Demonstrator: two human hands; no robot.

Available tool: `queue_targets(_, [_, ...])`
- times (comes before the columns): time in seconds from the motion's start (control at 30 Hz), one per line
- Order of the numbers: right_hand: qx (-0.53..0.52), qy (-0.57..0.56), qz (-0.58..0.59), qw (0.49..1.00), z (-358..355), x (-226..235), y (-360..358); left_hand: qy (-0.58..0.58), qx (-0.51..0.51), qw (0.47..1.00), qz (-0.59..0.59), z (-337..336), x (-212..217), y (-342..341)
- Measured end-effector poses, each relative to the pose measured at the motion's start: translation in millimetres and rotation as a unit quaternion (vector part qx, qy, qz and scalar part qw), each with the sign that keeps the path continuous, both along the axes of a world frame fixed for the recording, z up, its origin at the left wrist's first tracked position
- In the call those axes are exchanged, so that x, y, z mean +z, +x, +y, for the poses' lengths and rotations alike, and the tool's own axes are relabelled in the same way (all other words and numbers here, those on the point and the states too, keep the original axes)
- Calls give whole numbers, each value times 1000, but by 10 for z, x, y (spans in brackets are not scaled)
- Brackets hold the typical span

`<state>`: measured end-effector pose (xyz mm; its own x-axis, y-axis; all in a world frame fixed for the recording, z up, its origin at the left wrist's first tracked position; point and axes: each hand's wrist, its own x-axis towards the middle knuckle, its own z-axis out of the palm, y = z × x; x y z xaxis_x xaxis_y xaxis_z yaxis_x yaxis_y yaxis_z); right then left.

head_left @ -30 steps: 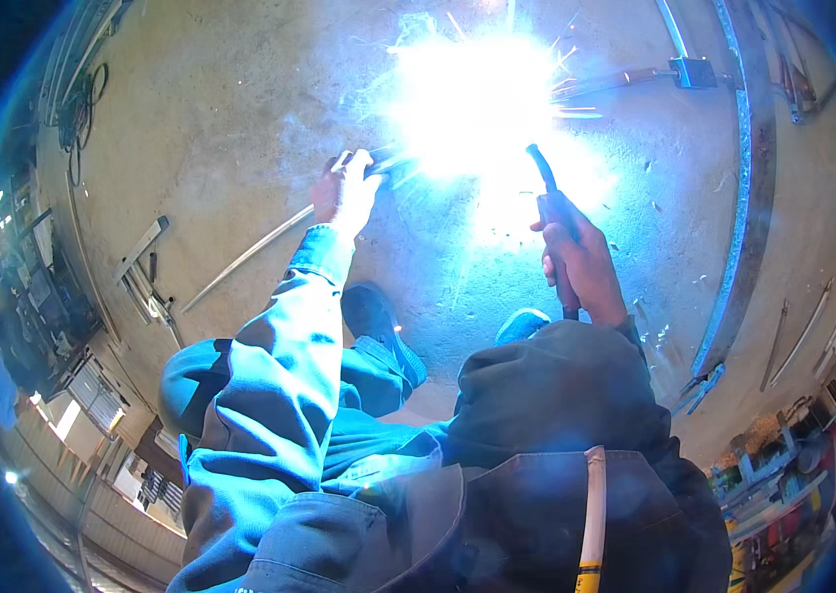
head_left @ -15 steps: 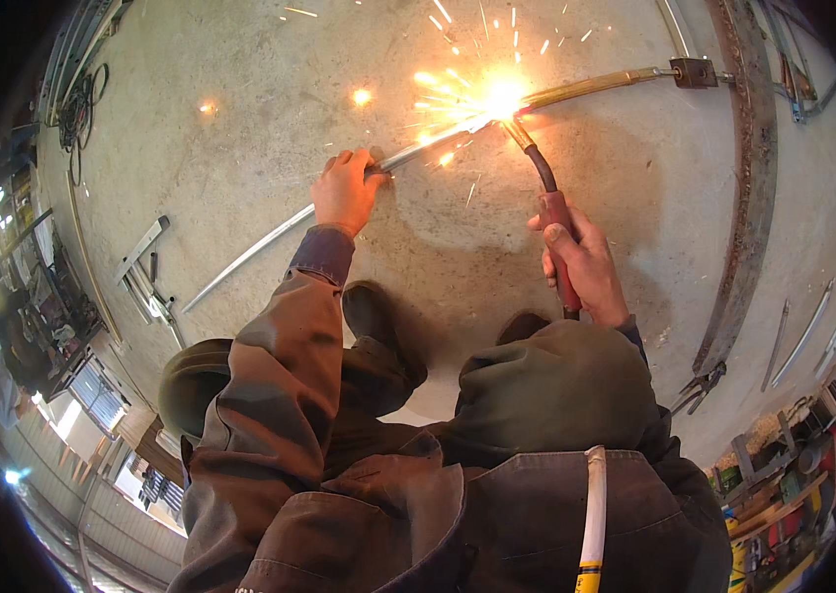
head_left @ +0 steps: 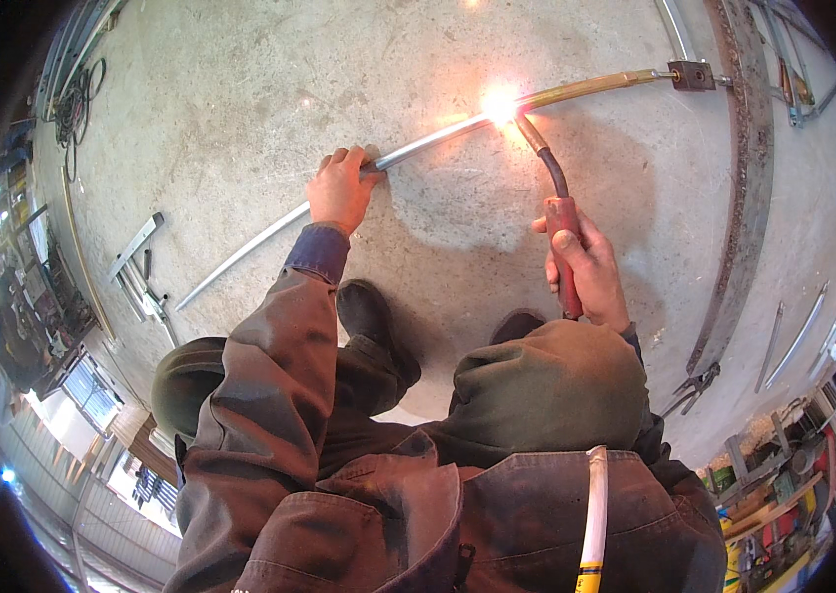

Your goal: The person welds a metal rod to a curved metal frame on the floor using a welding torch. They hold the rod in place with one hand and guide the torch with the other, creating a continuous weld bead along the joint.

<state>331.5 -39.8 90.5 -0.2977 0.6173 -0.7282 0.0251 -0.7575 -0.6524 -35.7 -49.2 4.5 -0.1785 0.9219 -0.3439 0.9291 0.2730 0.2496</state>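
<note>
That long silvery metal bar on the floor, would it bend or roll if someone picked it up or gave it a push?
The bar looks like thin metal, so probably stiff. Being long, it might sag slightly if lifted by one end. Its surface looks rounded, so it may roll on the concrete floor, perhaps why the left hand presses on it. Near the glowing spot it is surely hot.

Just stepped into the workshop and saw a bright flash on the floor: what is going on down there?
A person crouches on the concrete floor, welding. The left hand presses down on a long, thin metal bar lying on the floor. The right hand grips the red handle of a welding torch, whose tip meets the bar at a bright glowing spot. Beyond the glow the bar runs on to a small metal block. Pliers lie to the right.
</note>
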Motion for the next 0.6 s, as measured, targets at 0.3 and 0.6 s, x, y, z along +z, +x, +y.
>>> queue_targets(0.3, [-11,-13,9,1000,-12,51,-18,1,-6,1000,16,7,21,49])
queue_targets(0.6, [-12,-16,3,1000,-64,37,-71,5,-23,1000,-2,-3,37,32])
